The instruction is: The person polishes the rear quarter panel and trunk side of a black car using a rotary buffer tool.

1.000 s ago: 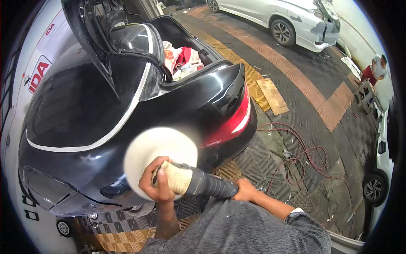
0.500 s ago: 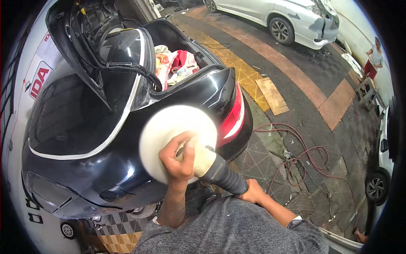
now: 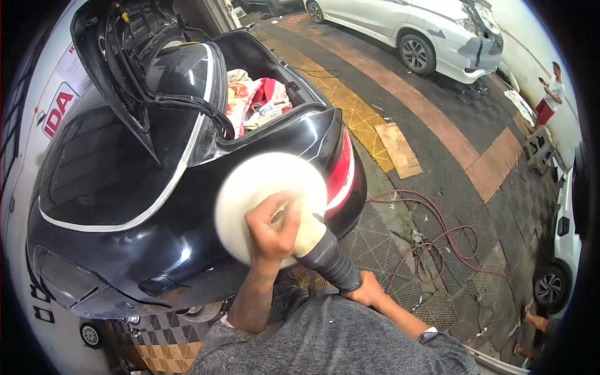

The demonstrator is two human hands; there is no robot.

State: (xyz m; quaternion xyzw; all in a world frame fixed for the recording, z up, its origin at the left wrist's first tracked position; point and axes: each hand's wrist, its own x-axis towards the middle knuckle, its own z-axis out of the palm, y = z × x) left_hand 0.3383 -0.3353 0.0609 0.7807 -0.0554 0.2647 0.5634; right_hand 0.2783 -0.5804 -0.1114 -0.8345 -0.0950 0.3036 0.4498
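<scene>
Holding a polisher (image 3: 309, 239) with both bare hands, a person leans over the rear side of a black car (image 3: 119, 253). The tool's round white pad (image 3: 269, 178) lies over the curved side panel, just beside the red and white tail light (image 3: 340, 172); its edge is blurred, so it seems to be spinning. Good work here likely calls for the pad's face to follow the curve, with light, even pressure and slow, overlapping passes, since a tilted edge could mark the paint. Near the lamp's border and the panel's sharp upper rim, a softer touch seems wise, as the pad could catch there. The white tape (image 3: 178, 172) around the rear window is well worth steering clear of, and short stays on any one spot would limit heat.

The left hand (image 3: 273, 228) is at the front, its fingers curled round the polisher's head end, knuckles raised and wrist above a bent forearm; the exact grip under the fingers is hidden. The right hand (image 3: 364, 289) is clamped on the rear end of the black-wrapped handle (image 3: 331, 259), close to the person's grey shirt (image 3: 325, 340). The hands are apart, with the handle slanting between them, the left guiding and the right seemingly steadying
</scene>
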